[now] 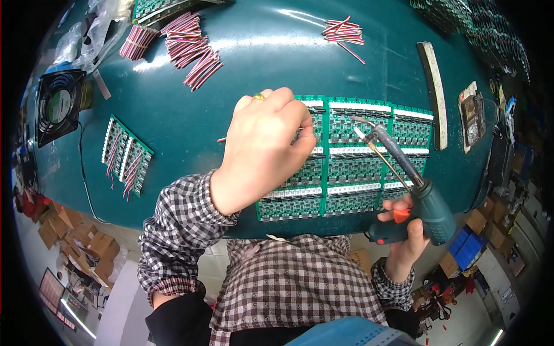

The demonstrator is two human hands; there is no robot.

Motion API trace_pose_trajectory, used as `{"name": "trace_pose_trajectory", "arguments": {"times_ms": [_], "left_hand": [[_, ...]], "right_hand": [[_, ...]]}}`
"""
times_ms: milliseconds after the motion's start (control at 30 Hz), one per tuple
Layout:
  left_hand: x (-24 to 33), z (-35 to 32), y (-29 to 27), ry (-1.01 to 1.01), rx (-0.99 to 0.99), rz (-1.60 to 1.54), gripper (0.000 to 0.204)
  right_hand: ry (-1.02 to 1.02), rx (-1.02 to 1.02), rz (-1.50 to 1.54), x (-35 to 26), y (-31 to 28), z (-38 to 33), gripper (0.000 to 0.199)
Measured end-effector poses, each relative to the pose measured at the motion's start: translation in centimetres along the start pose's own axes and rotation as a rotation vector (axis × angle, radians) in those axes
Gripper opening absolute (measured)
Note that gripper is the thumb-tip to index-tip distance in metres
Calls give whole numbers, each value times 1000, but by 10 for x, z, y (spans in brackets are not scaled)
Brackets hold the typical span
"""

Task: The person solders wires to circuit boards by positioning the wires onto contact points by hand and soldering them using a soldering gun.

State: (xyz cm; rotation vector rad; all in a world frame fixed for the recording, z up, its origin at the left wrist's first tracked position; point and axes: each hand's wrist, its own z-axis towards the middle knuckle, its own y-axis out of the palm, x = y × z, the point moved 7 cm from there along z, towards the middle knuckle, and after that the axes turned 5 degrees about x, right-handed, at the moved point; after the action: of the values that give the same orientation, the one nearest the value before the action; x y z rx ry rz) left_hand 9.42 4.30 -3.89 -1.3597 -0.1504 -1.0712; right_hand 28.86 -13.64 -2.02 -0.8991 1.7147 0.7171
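My left hand [268, 135] is closed in a pinch over the upper left of a panel of green circuit boards [353, 202]. A thin red-and-white wire [221, 139] pokes out behind the hand; its other end, at my fingertips, is mostly hidden. My right hand [408, 235] is wrapped around the handle of a dark green soldering gun [434, 214] with a red trigger. The gun's tip points up and left above the middle of the panel, apart from my left fingers. White strips and rows of dark parts cross the panel.
Cut wires lie in a loose pile [193, 51], a banded bundle [138, 42] and a small heap [344, 32]. At left are a smaller board with wires [127, 155] and a black fan [57, 108]. A pale bar [433, 95] lies right of the panel; stacked boards [479, 29] stand beyond.
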Motion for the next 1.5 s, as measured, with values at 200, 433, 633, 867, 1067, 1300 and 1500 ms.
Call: {"name": "trace_pose_trajectory", "arguments": {"times_ms": [200, 433, 633, 867, 1067, 1300, 1500], "left_hand": [[-2, 1, 1, -28, -13, 2, 15], [-2, 1, 2, -36, -25, -21, 14], [-4, 3, 2, -33, -36, -54, 13], [-4, 5, 2, -43, -58, -52, 12], [-5, 5, 1, -46, -64, -75, 12], [-5, 6, 2, -49, -62, -78, 13], [-4, 5, 1, -40, -41, -68, 13]], "right_hand": [[17, 18, -17, -1, 1, -2, 56], [-12, 8, -155, -6, 8, -2, 53], [3, -19, -225, -3, 8, -3, 52], [29, -26, -262, -2, 11, 2, 52], [45, -5, -237, -3, 16, 5, 51], [49, -15, -249, -2, 17, 5, 50], [59, -44, -208, 0, 18, 4, 41]]}}
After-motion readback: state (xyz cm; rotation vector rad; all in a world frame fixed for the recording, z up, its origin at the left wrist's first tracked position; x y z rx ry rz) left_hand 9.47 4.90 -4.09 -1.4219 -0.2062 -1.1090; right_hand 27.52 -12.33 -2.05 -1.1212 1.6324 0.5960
